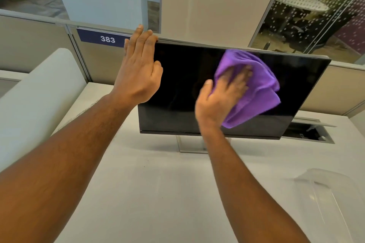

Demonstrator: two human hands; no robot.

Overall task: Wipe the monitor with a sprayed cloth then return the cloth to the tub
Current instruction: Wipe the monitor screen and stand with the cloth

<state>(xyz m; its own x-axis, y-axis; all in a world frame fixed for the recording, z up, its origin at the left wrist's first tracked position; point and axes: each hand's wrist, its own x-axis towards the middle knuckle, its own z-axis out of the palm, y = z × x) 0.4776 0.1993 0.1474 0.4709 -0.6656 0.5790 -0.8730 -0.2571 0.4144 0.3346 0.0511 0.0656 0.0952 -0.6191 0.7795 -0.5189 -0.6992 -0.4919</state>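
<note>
Purple cloth (256, 89), black monitor (181, 77), white desk (150, 183), navy sign (104, 38).

right hand (221, 92) presses purple cloth (256, 92) on monitor (177, 89); left hand (138, 67) steadies corner

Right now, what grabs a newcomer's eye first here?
The purple cloth, pressed by the right hand against the right half of the black monitor mid-frame. Next, the left hand flat on the monitor's upper left corner. A clear tub sits on the desk at lower right.
</note>
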